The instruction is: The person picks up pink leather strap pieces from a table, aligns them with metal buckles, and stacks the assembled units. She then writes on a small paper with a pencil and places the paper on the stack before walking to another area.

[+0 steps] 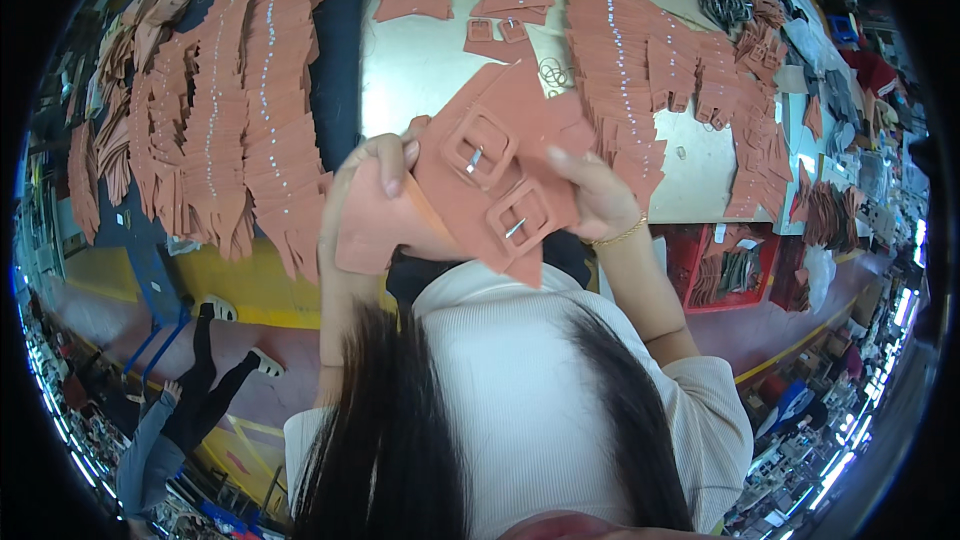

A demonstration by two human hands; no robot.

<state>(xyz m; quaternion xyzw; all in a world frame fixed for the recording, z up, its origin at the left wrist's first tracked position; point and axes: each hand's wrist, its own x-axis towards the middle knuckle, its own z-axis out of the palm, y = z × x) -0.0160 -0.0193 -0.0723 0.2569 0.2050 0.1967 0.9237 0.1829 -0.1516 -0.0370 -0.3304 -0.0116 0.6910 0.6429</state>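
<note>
Clamping coral buckled pieces [485,105] in left hand [385,158]; can't tell grip of right hand [607,202], blurred, partly hidden behind.

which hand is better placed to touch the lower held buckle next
Right, likely: the right hand is beside the lower square buckle, whereas the left hand is farther off, gripping the coral strap pieces at their left side.

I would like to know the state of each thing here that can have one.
Held coral pieces: layered, turned diagonally
Left hand: gripping their left side
Right hand: gripping their right side
Square buckles: attached
Coral rows: overlapping
Red crate: open, with contents
</note>
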